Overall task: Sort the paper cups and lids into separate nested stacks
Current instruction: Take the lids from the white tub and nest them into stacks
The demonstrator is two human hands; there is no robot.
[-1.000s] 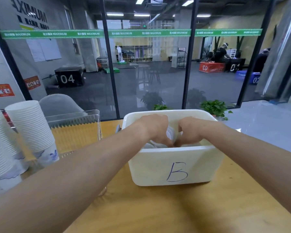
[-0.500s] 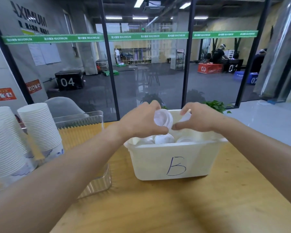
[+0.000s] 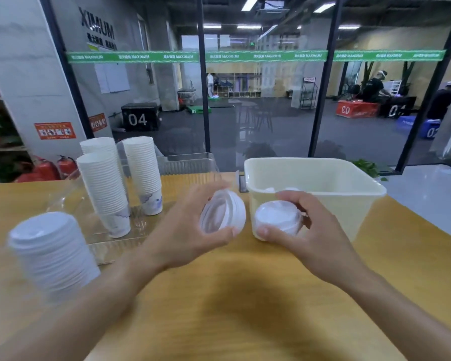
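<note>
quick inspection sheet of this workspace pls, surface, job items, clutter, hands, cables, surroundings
surface: wooden table, bare in front of the hands
job's things: tall lid stack at near left; three cup stacks standing in a clear tray; cream bin with a few lids visible inside
clutter: nothing seen
grips: left hand holds a few nested lids tilted on edge; right hand holds another small lid stack in front of the bin
cables: nothing seen
surroundings: glass wall with a green band, fire extinguishers at far left, people behind the glass
</note>
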